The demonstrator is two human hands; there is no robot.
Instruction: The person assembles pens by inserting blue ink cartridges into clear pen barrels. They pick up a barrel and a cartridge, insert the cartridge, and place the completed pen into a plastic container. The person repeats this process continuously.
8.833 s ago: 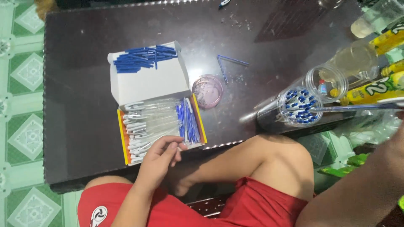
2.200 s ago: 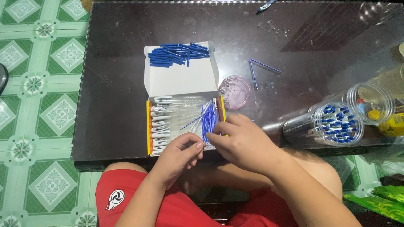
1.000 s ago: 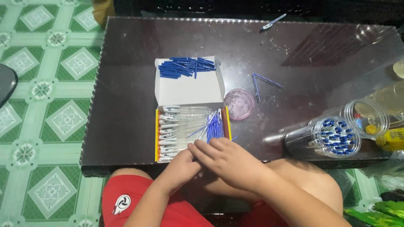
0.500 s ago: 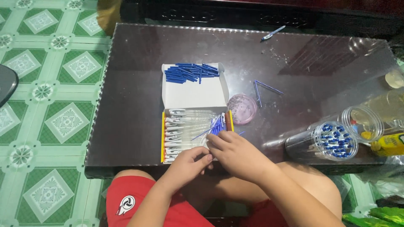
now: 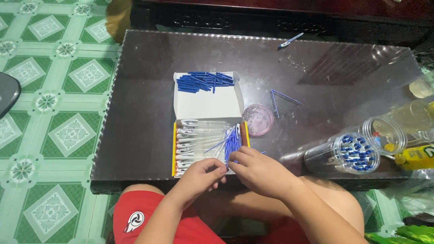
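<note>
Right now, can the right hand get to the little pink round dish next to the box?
Probably yes. The right hand rests at the near edge of the box, and the pink round dish sits just beyond it on the table, with nothing between them.

- The desk [image 5: 149, 117] is very dark brown and shiny.
- The box [image 5: 209, 142] is white inside with yellow edges.
- The clear pen tubes [image 5: 196, 144] in the box look white and see-through.
- The thin refills [image 5: 231, 143] are blue.
- The caps [image 5: 205, 82] piled on the box lid are dark blue.
- The little round dish [image 5: 258, 119] is pink.
- The clear jar [image 5: 357, 152] holds blue and white bits.
- The floor [image 5: 58, 113] has green and white tiles with flower and diamond shapes.
- The shorts [image 5: 149, 221] are red with a white round mark.
</note>
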